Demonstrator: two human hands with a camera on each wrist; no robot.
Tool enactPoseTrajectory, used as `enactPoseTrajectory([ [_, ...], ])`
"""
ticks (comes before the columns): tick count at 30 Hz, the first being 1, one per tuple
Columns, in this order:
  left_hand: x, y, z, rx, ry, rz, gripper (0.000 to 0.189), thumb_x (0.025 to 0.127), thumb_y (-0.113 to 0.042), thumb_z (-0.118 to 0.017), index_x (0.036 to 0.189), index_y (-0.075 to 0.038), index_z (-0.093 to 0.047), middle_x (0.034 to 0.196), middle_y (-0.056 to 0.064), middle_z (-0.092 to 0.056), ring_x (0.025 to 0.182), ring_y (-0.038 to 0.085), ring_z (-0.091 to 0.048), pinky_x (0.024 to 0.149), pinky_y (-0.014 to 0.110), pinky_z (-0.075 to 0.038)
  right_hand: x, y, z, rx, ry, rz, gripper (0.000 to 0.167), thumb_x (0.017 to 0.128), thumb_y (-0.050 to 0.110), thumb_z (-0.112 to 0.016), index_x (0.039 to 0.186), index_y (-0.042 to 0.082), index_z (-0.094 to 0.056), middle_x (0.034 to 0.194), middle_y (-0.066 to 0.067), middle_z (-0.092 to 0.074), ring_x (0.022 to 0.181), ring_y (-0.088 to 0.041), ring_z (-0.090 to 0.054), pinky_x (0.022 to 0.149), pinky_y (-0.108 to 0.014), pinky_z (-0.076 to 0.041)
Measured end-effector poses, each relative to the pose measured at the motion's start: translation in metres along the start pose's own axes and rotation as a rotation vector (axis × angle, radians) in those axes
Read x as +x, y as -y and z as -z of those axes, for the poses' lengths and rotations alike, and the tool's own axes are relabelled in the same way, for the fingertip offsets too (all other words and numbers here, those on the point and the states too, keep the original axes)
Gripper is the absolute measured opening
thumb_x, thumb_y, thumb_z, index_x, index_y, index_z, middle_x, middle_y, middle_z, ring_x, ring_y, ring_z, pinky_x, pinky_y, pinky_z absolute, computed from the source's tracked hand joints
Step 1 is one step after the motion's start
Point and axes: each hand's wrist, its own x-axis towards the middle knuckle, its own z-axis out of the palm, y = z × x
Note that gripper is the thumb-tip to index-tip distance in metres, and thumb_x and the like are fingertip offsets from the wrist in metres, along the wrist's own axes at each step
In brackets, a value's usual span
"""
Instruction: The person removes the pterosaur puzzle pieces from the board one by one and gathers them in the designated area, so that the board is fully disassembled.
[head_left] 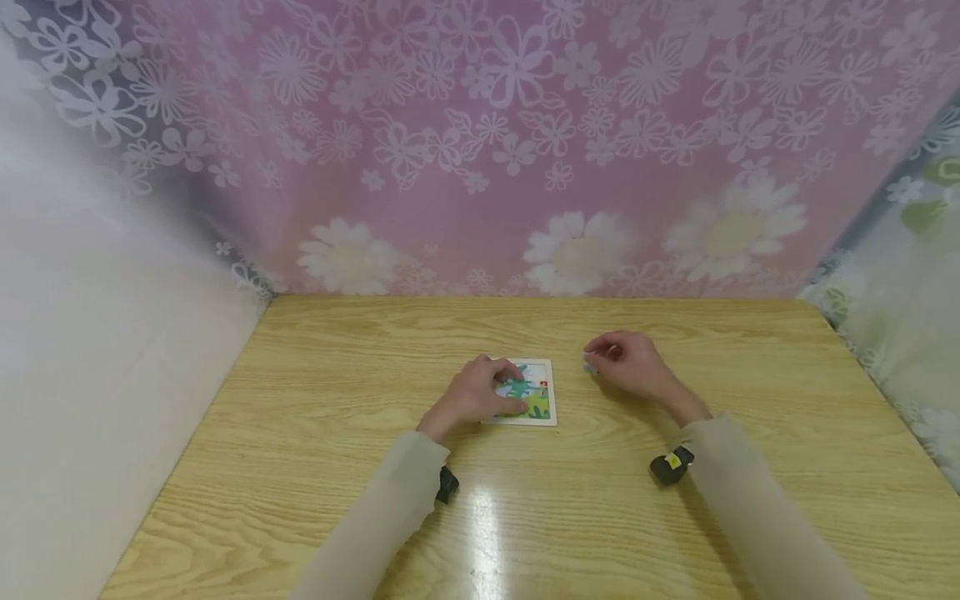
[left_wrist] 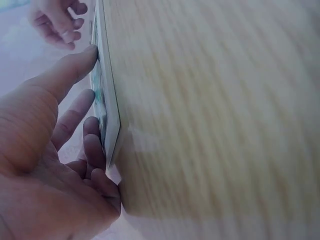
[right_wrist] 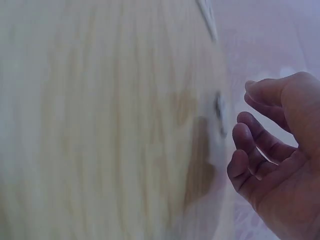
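Note:
A square jigsaw puzzle (head_left: pixel 538 402) in a white frame lies flat on the table, showing a green and teal cartoon picture. Over its left part is my left hand (head_left: pixel 480 390), thumb and fingers spread, covering some of the picture. In the left wrist view, the fingertips (left_wrist: pixel 89 96) meet the puzzle's face. A small puzzle piece (right_wrist: pixel 220 115) rests on the table to the right of the frame. Just above it, my right hand (head_left: pixel 632 363) has loosely bent fingers, with thumb and forefinger close together. The right wrist view shows a gap between fingertips and piece.
The wood-grain table (head_left: pixel 337 350) reaches back to a pink flowered curtain (head_left: pixel 465 167). A pale wall (head_left: pixel 112 350) borders the left side, and a flowered sheet (head_left: pixel 915 250) the right. Each wrist carries a small black camera (head_left: pixel 671 465).

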Motion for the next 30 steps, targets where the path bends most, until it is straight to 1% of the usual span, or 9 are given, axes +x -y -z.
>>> enactPoseTrajectory([
  [2, 0.001, 0.000, -0.001, 0.005, -0.009, 0.005, 0.034, 0.086, -0.036, -0.084, 0.114, -0.022, -0.072, 0.113, 0.003, -0.059, 0.097, 0.019, -0.049, 0.085, 0.036, -0.040, -0.002, 0.008, -0.003, 0.024, 0.010, 0.020, 0.017, 0.097, 0.017, -0.069, 0.107, 0.005, -0.076, 0.098, -0.012, -0.072, 0.086, -0.021, -0.065, 0.075, -0.032, -0.051],
  [6, 0.004, 0.001, -0.001, 0.013, -0.026, 0.016, 0.033, 0.083, -0.038, -0.085, 0.110, -0.024, -0.072, 0.111, 0.003, -0.058, 0.096, 0.019, -0.048, 0.084, 0.035, -0.038, -0.005, 0.024, -0.010, 0.074, 0.067, 0.036, 0.016, 0.096, 0.018, -0.070, 0.107, 0.008, -0.076, 0.097, -0.009, -0.071, 0.085, -0.018, -0.063, 0.073, -0.031, -0.051],
  [10, 0.006, 0.001, -0.002, 0.025, -0.034, 0.022, 0.035, 0.082, -0.041, -0.086, 0.109, -0.025, -0.072, 0.110, 0.003, -0.057, 0.095, 0.019, -0.047, 0.084, 0.034, -0.037, -0.005, 0.032, -0.019, 0.104, 0.109, 0.047, 0.016, 0.096, 0.018, -0.071, 0.109, 0.010, -0.076, 0.098, -0.006, -0.071, 0.086, -0.017, -0.063, 0.075, -0.032, -0.052],
  [13, 0.007, 0.000, -0.002, 0.041, -0.034, 0.025, 0.037, 0.081, -0.042, -0.087, 0.110, -0.025, -0.072, 0.111, 0.003, -0.057, 0.095, 0.019, -0.047, 0.084, 0.035, -0.037, -0.004, 0.033, -0.025, 0.110, 0.126, 0.079, 0.016, 0.095, 0.015, -0.071, 0.109, 0.008, -0.076, 0.097, -0.007, -0.071, 0.086, -0.017, -0.064, 0.076, -0.032, -0.052],
  [17, 0.006, -0.002, -0.002, 0.051, -0.029, 0.036, 0.040, 0.080, -0.043, -0.088, 0.111, -0.025, -0.072, 0.111, 0.003, -0.057, 0.096, 0.020, -0.047, 0.086, 0.036, -0.038, -0.004, 0.033, -0.031, 0.082, 0.151, 0.129, 0.017, 0.093, 0.012, -0.073, 0.109, 0.006, -0.076, 0.096, -0.006, -0.071, 0.086, -0.015, -0.063, 0.077, -0.030, -0.052],
  [21, 0.004, -0.004, -0.002, 0.052, -0.022, 0.061, 0.040, 0.079, -0.043, -0.088, 0.110, -0.025, -0.071, 0.112, 0.003, -0.056, 0.097, 0.020, -0.047, 0.087, 0.038, -0.039, -0.004, 0.034, -0.036, 0.053, 0.185, 0.128, 0.020, 0.093, 0.016, -0.075, 0.110, 0.008, -0.076, 0.097, -0.006, -0.067, 0.085, -0.014, -0.060, 0.076, -0.029, -0.050],
  [25, 0.004, -0.004, -0.004, 0.054, -0.014, 0.072, 0.039, 0.080, -0.045, -0.087, 0.109, -0.025, -0.070, 0.112, 0.003, -0.055, 0.097, 0.021, -0.048, 0.087, 0.039, -0.040, -0.006, 0.036, -0.040, 0.050, 0.213, 0.125, 0.021, 0.093, 0.018, -0.075, 0.112, 0.008, -0.077, 0.098, -0.007, -0.064, 0.084, -0.014, -0.056, 0.075, -0.031, -0.047],
  [30, 0.004, -0.003, -0.005, 0.061, -0.018, 0.069, 0.040, 0.080, -0.046, -0.087, 0.110, -0.026, -0.070, 0.112, 0.004, -0.056, 0.097, 0.022, -0.048, 0.087, 0.041, -0.041, -0.006, 0.037, -0.042, 0.035, 0.201, 0.137, 0.021, 0.092, 0.017, -0.076, 0.111, 0.007, -0.077, 0.097, -0.006, -0.064, 0.082, -0.013, -0.054, 0.074, -0.030, -0.046],
])
